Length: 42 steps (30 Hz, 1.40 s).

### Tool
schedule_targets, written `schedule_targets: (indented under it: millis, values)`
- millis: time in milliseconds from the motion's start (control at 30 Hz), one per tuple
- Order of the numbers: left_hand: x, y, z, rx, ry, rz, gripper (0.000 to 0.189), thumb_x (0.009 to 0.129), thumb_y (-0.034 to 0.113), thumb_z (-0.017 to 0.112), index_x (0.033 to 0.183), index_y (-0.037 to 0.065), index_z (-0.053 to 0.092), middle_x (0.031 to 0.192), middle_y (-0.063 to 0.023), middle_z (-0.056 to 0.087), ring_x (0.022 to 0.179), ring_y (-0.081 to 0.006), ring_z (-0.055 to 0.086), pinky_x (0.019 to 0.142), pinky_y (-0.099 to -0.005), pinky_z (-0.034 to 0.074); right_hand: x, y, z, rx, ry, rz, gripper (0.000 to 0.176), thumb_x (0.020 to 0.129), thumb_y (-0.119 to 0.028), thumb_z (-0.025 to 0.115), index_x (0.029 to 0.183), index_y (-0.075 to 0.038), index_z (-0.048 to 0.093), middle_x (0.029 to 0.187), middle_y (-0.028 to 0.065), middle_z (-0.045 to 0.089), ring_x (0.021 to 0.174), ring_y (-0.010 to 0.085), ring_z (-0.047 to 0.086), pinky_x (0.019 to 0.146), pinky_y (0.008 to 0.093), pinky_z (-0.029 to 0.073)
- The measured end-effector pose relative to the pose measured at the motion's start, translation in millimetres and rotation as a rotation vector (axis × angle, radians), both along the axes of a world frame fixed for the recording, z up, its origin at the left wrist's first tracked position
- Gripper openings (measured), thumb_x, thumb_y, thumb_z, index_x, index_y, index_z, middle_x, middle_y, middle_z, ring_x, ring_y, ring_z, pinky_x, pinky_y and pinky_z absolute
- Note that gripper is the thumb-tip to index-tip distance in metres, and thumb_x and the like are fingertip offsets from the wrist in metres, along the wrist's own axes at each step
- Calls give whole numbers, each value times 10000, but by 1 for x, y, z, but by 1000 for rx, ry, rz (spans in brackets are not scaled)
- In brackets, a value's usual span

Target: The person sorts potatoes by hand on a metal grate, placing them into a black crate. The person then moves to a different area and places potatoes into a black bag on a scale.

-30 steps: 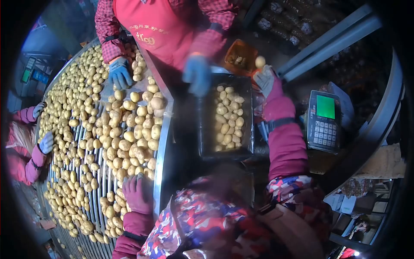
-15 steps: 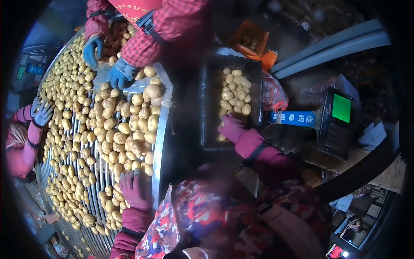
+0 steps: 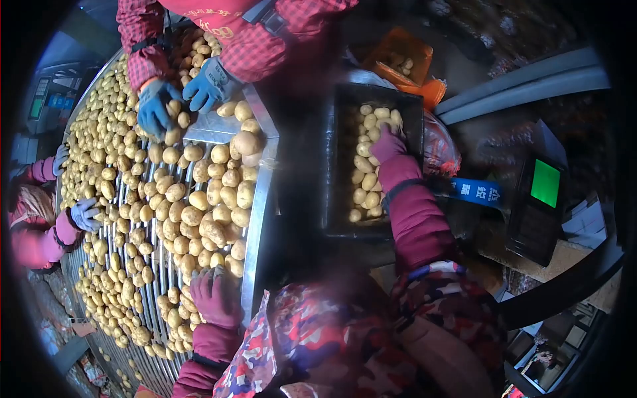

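My left hand [image 3: 215,296], in a pink glove, rests with fingers spread at the near right edge of the potatoes [image 3: 192,215] on the roller table. Its fingertips touch the potatoes there. My right hand [image 3: 387,144], gloved in pink too, reaches into the black crate [image 3: 330,166], over the upper right part of the potatoes [image 3: 363,164] inside. Its fingers are bent down against them, and whether they hold one is hidden. A metal rim [image 3: 255,245] runs between the roller table and the crate side.
Across the table a person in blue gloves [image 3: 154,106] handles potatoes. Another person's gloved hand [image 3: 85,215] is at the left edge. Right of the crate stand a scale display [image 3: 545,184], a blue strip [image 3: 474,191], an orange crate [image 3: 405,53] and a red mesh bag [image 3: 439,149].
My right hand has moved from the crate's near end toward its far right side. The blue-gloved hands have come closer together around potatoes. The view has shifted slightly.
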<state>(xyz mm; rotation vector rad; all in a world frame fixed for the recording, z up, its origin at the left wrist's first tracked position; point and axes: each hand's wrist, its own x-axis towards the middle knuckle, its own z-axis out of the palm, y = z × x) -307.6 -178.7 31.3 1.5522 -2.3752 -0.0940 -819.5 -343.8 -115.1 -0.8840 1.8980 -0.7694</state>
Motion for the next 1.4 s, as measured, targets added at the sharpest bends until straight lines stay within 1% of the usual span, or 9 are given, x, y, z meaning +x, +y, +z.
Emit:
schedule_targets:
  millis: [100,233,333,433,500,667,833,1033,1400]
  values:
    - [-2,-1,1,3,-6,3,384,800,135,681,1153,6,605,1170,-203,575,1098,-430,562,1000,-611,401,11,-26,-16,205,782,483,795,828,-275,698,1533,-146,353,1578,138,356,1466,390,309,1160,503,357]
    - [-4,-2,8,30,4,5,403,791,144,684,1166,9,622,1178,-195,590,1097,-420,570,1013,-592,399,46,-13,-28,38,838,503,792,818,-283,705,1526,-181,365,1625,169,284,1520,391,188,1207,483,278]
    - [1,1,4,113,41,21,502,742,105,686,1225,5,592,1210,-228,585,1159,-455,539,1059,-612,371,53,-2,-25,351,705,310,818,819,-339,694,1538,-196,332,1655,216,166,1524,446,95,1185,601,242]
    - [3,1,4,95,39,7,526,738,124,692,1239,3,586,1225,-221,583,1166,-453,538,1060,-604,370,93,19,40,603,976,795,660,841,-358,663,1456,-193,486,1668,212,95,1518,476,73,1166,659,227]
    - [0,-1,5,69,63,15,462,770,164,703,1199,17,621,1186,-191,600,1145,-416,557,1049,-589,383,111,47,23,583,943,824,547,856,-346,649,1372,-172,595,1660,206,137,1512,473,87,1189,616,229]
    - [3,4,13,143,57,57,505,750,213,727,1219,56,622,1205,-165,595,1194,-387,540,1084,-575,367,74,154,-78,-128,628,1507,261,899,-252,590,1096,-121,700,1184,127,639,1159,341,566,976,449,487]
    - [18,7,5,167,148,-1,599,731,227,727,1286,59,576,1279,-175,556,1258,-388,491,1113,-552,352,145,114,71,-466,505,452,316,901,-108,657,1207,-30,650,1165,142,674,1047,316,664,911,402,536]
    - [79,97,44,94,141,195,584,780,300,739,1285,56,577,1303,-191,549,1268,-425,483,1118,-567,343,252,89,150,-916,366,720,384,875,29,622,1256,-24,629,1232,189,634,1135,351,635,985,409,517]
    - [217,233,3,156,45,932,967,783,431,785,1545,32,342,1600,-221,320,1499,-435,226,1235,-509,177,349,89,127,-737,753,1013,645,786,-223,750,1394,-148,548,1384,269,480,1302,467,442,1102,524,380]
